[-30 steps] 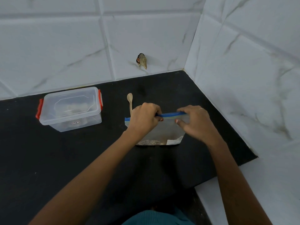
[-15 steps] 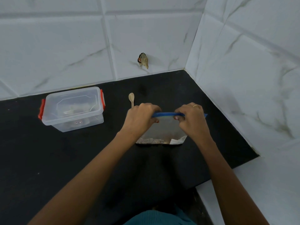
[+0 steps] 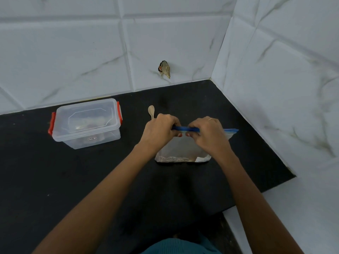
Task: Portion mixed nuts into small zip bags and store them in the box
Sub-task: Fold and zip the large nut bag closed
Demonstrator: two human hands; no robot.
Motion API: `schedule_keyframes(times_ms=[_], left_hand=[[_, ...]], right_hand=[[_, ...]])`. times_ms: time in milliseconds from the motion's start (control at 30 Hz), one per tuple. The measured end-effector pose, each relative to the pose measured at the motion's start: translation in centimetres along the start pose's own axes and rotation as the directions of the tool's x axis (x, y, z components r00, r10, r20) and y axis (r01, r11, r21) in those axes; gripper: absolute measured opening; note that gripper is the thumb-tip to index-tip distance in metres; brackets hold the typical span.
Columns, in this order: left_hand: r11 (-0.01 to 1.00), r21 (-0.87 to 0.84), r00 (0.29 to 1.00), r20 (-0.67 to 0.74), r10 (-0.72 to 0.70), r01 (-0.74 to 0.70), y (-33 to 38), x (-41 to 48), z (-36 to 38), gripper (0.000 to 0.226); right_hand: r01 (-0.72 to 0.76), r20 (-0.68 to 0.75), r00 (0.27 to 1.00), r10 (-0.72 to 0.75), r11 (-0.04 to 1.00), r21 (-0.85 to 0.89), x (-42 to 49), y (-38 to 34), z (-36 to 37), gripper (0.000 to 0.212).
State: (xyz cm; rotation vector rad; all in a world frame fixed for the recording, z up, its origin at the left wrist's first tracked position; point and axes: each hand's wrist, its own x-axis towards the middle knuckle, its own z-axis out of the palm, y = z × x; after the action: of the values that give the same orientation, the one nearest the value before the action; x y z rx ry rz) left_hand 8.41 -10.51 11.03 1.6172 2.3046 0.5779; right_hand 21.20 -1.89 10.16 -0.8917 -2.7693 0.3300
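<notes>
Head view, entries as I am logging them from the remote desk.

1. Zip bag point(image 3: 183, 151): standing upright at the centre of the frame on the black counter point(image 3: 73, 180), base toward the lower edge. Its contents are showing only as a brownish haze, so I am not naming them.
2. Blue zip strip point(image 3: 185, 128): running left to right along the bag's top. Its right end is sticking out past the right hand.
3. Left hand point(image 3: 161, 131): fingers curling over the strip toward its left end, gripping it.
4. Right hand point(image 3: 207, 136): pinching the same strip just beside the left hand, the two thumbs nearly meeting below it.
5. Box point(image 3: 86, 123): clear, lid on, red latches at both ends, sitting at middle left of the frame, well apart from the bag. Something pale is showing inside, too hazy to call.
6. Wooden spoon point(image 3: 151, 111): lying just above the left hand in the frame, bowl toward the tiled wall, handle hidden behind the hand.

Relation I am watching: the strip's long axis is lying across the frame with both hands side by side on it, so I am judging that any run along the seal goes sideways. I cannot tell whether the seal is being opened or closed. The box is lying left of the bag, so the left hand is the nearer one.
</notes>
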Motion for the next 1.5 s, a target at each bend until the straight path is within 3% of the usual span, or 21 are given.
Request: schedule_keyframes(times_ms=[200, 367, 533, 733, 900, 1067, 1167, 1333, 1500], left_hand=[[0.993, -0.11, 0.999, 0.028, 0.037, -0.034, -1.2, -0.6, -0.3, 0.054], [0.988, -0.152, 0.997, -0.064, -0.037, 0.026, -3.2, -1.0, -0.5, 0.028], [0.957, -0.266, 0.988, -0.07, -0.14, 0.116, -3.3, -1.3, -0.3, 0.015], [0.942, -0.318, 0.987, -0.071, -0.141, 0.111, -3.2, -1.0, -0.3, 0.01], [0.961, -0.272, 0.992, -0.092, -0.085, 0.058, -3.6, -0.9, -0.1, 0.013], [0.957, -0.289, 0.994, -0.106, -0.011, -0.02, -4.3, -1.6, -0.2, 0.033], [0.923, -0.383, 0.992, -0.12, -0.033, -0.016, -4.7, -2.1, -0.3, 0.042], [0.882, -0.464, 0.977, -0.134, -0.164, 0.084, -5.7, -2.3, -0.2, 0.014], [0.814, -0.578, 0.98, -0.12, -0.158, 0.061, -5.6, -2.5, 0.3, 0.01]], right_hand=[[-0.009, -0.022, 1.0, 0.01, 0.998, 0.056, 0.3, -0.5, 0.3, 0.024], [-0.062, 0.013, 0.998, 0.061, 0.992, 0.108, 0.7, -0.2, -0.1, 0.026], [-0.113, 0.103, 0.99, 0.094, 0.973, 0.203, 0.6, -0.5, -0.5, 0.027], [-0.069, 0.136, 0.99, 0.038, 0.972, 0.226, 0.8, -1.6, -1.2, 0.055], [-0.006, 0.08, 0.997, -0.007, 0.987, 0.16, 1.3, -2.9, -0.2, 0.027], [0.001, 0.056, 0.998, -0.011, 0.984, 0.177, 1.5, -3.2, 0.3, 0.022], [-0.003, 0.046, 0.999, -0.005, 0.986, 0.166, 1.8, -3.2, 0.5, 0.022], [-0.051, 0.082, 0.996, 0.036, 0.981, 0.185, 2.2, -3.1, 0.3, 0.024], [-0.054, 0.095, 0.995, 0.032, 0.969, 0.241, 2.2, -3.0, 0.1, 0.022]])
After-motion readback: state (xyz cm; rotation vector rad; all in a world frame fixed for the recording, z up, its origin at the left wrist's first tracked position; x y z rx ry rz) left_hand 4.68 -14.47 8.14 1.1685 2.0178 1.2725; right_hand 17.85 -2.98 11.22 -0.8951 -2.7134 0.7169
